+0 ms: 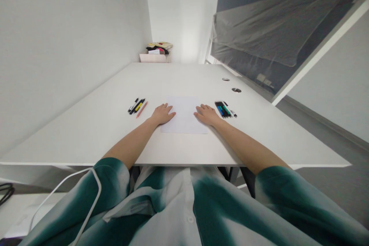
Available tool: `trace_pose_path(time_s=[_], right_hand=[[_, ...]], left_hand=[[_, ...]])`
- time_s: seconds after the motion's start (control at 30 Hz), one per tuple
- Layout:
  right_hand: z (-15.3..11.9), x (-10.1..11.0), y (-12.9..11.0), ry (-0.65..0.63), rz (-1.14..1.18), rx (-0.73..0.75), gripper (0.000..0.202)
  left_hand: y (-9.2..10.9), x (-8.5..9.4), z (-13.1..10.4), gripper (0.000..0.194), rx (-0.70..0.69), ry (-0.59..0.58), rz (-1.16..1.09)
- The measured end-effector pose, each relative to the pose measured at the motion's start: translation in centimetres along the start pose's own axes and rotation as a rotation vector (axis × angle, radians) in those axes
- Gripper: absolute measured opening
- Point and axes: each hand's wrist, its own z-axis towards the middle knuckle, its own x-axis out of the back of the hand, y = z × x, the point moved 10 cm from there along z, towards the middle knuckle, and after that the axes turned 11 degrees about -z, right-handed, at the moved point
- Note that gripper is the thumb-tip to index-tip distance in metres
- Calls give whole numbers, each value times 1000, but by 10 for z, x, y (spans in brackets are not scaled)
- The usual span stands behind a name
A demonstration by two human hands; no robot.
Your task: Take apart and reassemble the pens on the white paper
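Left hand (162, 114) and right hand (206, 115) lie spread over opposite edges of the white rectangular paper sheet (184, 117); light, even pressure should hold it flat

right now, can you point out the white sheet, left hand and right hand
White sheet (183, 118): head view, bare middle
Left hand (160, 114): head view, back of the hand
Right hand (208, 115): head view, back of the hand

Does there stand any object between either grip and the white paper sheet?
Nothing visible: the left grip and right grip rest at opposite sides of the white paper sheet; the writing tools lie outside them.
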Motion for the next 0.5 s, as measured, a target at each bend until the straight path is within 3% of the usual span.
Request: trace_pose_path(time_s=[0.5], right_hand=[[0,4,-1,-17,1,6,50]], left_hand=[[-5,-3,4,64,0,2,3]])
